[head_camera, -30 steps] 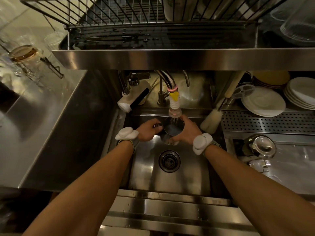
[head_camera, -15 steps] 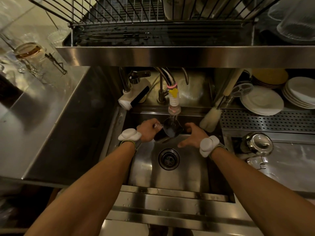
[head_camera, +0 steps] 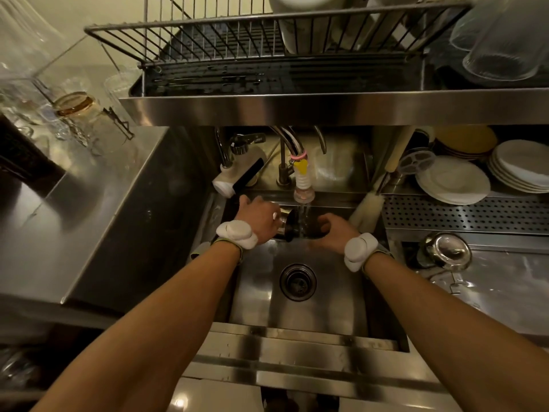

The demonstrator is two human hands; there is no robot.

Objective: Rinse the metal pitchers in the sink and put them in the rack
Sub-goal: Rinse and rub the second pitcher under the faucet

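Pitcher [head_camera: 292,226] now tipped sideways under tap stream [head_camera: 303,217], left hand [head_camera: 260,220] gripping.

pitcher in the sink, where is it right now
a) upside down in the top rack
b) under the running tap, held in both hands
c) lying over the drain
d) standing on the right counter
b: the pitcher sits in the tap's stream, with the left hand gripping it and the right hand cupped against it.

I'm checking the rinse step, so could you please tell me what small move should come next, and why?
Probably turn the dark metal pitcher so the water stream sweeps the inside. The left hand holds it tipped under the white ribbed faucet nozzle; the right hand is beside it.
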